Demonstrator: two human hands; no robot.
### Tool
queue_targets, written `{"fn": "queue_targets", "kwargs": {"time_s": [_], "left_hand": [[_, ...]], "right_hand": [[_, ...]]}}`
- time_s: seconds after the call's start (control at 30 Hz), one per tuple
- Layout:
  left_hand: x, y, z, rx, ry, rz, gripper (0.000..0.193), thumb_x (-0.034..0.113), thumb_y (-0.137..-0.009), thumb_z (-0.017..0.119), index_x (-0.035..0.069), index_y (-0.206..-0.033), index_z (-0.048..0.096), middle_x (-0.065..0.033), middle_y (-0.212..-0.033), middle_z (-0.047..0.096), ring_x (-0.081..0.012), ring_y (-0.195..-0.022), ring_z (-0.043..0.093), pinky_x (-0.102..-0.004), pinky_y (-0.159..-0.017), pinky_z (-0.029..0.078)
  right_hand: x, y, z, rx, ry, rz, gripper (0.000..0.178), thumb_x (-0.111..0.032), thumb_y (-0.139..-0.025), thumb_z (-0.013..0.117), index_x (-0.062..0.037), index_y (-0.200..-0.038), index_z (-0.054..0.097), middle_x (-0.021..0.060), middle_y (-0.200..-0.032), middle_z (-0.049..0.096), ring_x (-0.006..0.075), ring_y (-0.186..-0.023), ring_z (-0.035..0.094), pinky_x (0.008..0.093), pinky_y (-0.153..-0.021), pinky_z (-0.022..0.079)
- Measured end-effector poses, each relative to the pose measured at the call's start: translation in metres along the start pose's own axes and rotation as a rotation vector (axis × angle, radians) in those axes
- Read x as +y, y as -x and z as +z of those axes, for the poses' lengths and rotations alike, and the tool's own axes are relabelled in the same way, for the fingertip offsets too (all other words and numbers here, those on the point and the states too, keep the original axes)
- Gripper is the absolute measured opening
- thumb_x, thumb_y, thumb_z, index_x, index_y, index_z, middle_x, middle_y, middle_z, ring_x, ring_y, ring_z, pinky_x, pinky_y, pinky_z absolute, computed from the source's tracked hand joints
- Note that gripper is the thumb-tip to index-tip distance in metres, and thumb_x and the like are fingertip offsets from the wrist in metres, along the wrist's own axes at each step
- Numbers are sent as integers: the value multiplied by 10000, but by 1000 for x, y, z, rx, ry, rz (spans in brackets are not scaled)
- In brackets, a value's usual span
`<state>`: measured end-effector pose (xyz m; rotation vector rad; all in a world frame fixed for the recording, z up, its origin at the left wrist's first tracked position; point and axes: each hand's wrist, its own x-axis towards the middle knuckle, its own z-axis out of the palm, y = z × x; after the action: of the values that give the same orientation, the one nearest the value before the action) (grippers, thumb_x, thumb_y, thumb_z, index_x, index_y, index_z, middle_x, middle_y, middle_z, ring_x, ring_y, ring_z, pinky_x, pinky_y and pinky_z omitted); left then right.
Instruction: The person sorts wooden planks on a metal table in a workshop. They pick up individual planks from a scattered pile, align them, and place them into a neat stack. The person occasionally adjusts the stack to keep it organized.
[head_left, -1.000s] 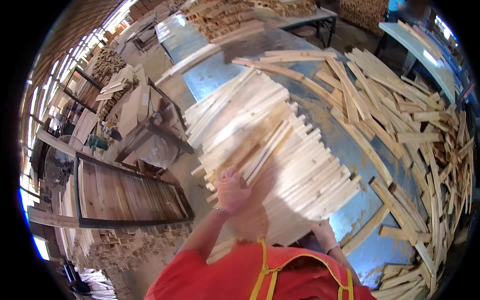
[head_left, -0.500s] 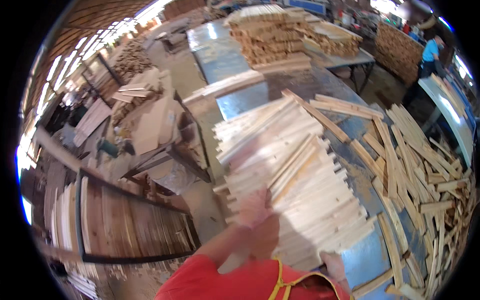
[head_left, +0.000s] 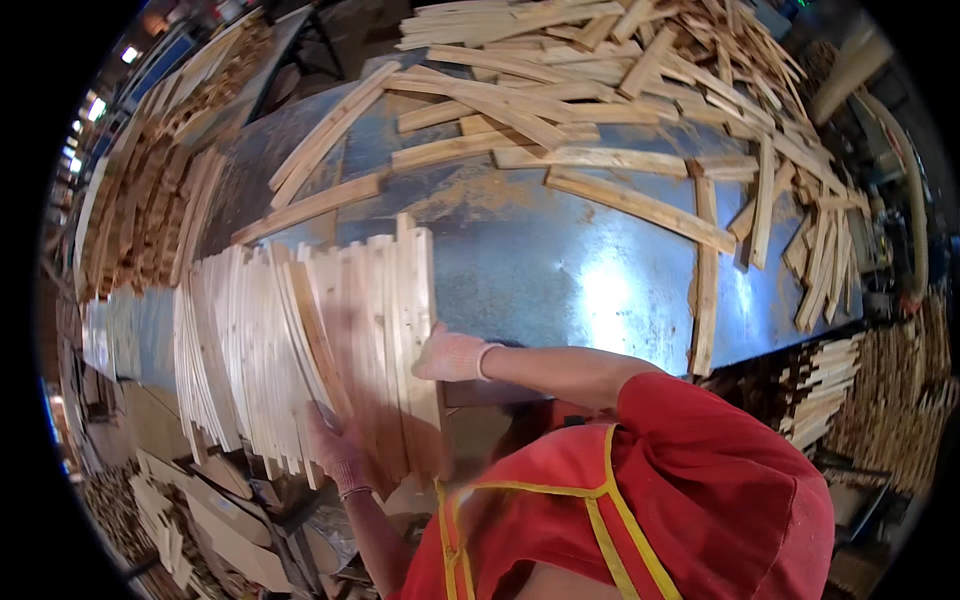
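Note:
A row of pale wooden slats (head_left: pixel 255 340) lies side by side on the metal-topped table, their ends uneven. Narrow darker loose slats (head_left: pixel 312 330) rest slantwise on top of it. My left hand (head_left: pixel 338 450), in a pinkish knit glove, is at the near ends of these loose slats; blur hides how its fingers sit. At the right edge of the row, my right hand (head_left: pixel 455 357), gloved too, has its fingers curled over the outermost slat (head_left: pixel 424 400). Its fingertips are partly hidden.
Scattered wooden strips (head_left: pixel 640 205) lie on the blue-grey tabletop (head_left: pixel 520 255), heaped toward its far side. Stacked slats (head_left: pixel 140 215) stand at the left. More stacks (head_left: pixel 895 400) are at the right below table level, with cardboard (head_left: pixel 225 520) at lower left.
My view has swung to the right, so the slat row now appears farther left. My right hand shows fully at the row's right edge; my left hand remains by the loose slats' near ends.

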<state>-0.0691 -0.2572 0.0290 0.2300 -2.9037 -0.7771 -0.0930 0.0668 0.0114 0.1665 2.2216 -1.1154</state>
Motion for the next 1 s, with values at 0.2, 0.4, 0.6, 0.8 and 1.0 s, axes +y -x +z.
{"fn": "queue_targets", "kwargs": {"time_s": [0.2,0.4,0.6,0.8,1.0], "left_hand": [[53,-13,23,-4,-644,85,795,289,-914,784,84,-1611,461,-259,-1498,606,-427,-1320,630,-485,-1043,546],[184,44,75,-195,-334,529,816,280,-789,851,33,-1508,555,-235,-1436,615,-421,-1344,577,-482,-1134,479],[329,122,168,-467,-270,824,899,332,-702,909,58,-1486,563,-209,-1457,590,-399,-1367,542,-516,-1143,430],[342,120,207,-561,-395,906,830,461,-778,842,120,-1479,557,-122,-1330,650,-336,-1285,590,-497,-1045,467],[331,101,202,-853,-491,613,688,561,-955,670,170,-1502,525,-106,-1333,695,-312,-1274,632,-520,-1019,487]], "right_hand": [[108,34,-146,573,99,-191,591,-318,-832,696,-51,-1355,628,276,-1286,671,441,-1246,624,510,-1070,511],[300,119,-283,764,591,350,664,-180,-838,698,-146,-1484,547,175,-1373,637,371,-1323,574,493,-1084,488],[274,185,-222,637,449,-276,589,-218,-841,708,-106,-1405,581,213,-1265,669,378,-1226,645,493,-1033,524],[357,238,-251,1072,157,372,677,-311,-816,740,-18,-1406,585,239,-1298,643,449,-1248,598,510,-1125,467],[386,245,-208,901,58,702,940,-376,-808,812,-117,-1613,400,297,-1337,602,479,-1241,628,531,-1059,533]]}}
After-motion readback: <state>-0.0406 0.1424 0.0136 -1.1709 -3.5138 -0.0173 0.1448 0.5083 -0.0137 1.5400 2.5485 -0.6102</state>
